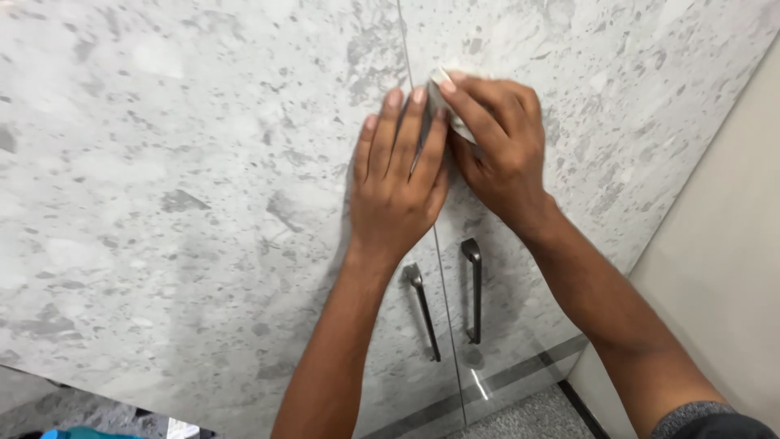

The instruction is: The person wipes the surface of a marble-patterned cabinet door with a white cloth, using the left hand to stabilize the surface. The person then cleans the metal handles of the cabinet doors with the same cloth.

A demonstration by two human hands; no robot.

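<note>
The left hand lay flat, grip released, on the grey stone-patterned cabinet door; the right hand pinched a small white cloth beside the seam above two dark metal handles.

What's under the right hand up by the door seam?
A small white cloth or pad pokes out beneath the right hand, pressed on the grey cabinet door beside the left hand. Most of it is covered by the fingers.

The seam runs between two doors, with the left hand flat on the left door just left of it. The right hand lies right of the seam on the right door, over a cloth that touches the seam. Below the hands, one handle hangs on each side of the seam, and a wall stands right of the right door.
</note>
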